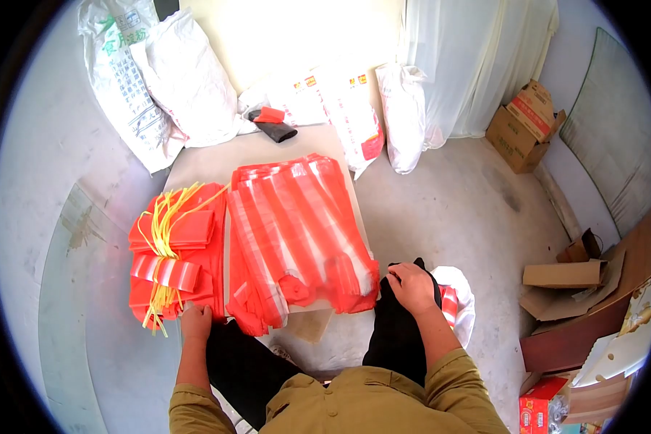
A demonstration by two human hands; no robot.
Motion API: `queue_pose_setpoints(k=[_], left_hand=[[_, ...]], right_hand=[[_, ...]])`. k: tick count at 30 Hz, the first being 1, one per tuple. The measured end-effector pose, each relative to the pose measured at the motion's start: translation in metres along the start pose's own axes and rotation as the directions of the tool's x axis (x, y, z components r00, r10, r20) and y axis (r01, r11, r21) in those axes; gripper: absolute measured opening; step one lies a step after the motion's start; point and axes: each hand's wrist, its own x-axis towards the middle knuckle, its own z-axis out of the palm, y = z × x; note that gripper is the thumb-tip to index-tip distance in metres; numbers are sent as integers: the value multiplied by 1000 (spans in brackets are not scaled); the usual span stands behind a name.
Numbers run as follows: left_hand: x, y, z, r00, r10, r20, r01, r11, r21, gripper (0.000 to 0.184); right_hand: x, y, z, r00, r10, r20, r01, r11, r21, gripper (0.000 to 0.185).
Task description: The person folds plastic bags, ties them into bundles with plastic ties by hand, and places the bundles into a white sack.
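Note:
My left hand [195,320] is closed at the near edge of a folded stack of red plastic bags [173,235] on the left of the table. What its fingers hold, if anything, is hidden. Yellow tie strips [164,231] lie bunched over that stack, beside a small rolled red-and-white striped bundle [165,274]. A larger pile of red-and-white striped plastic bags [300,231] spreads over the table's middle and hangs past its near edge. My right hand [414,288] rests on my knee, fingers laid over the black trousers, holding nothing visible.
The table [210,163] carries a black-and-red item [273,124] at its far end. White sacks [188,72] lean behind it. A white bag [456,289] with striped plastic stands beside my right knee. Cardboard boxes [517,141] and an opened carton [564,275] are on the right.

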Motion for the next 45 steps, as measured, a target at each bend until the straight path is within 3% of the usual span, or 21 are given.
queue_pose_setpoints(k=[15,23,45], left_hand=[[1,2,-2,999,-29,27,30,999,-26,38],[1,-4,5,999,24,-47,-23,999,24,38],[1,1,0,1000,-23,-4,23,1000,11,38]], right_hand=[[-7,3,-10,996,73,56,-75,997,20,16],[-12,15,-5,1000,12,18,-12,1000,-21,12],[-11,7,-4,999,-9,44,12,997,-76,14]])
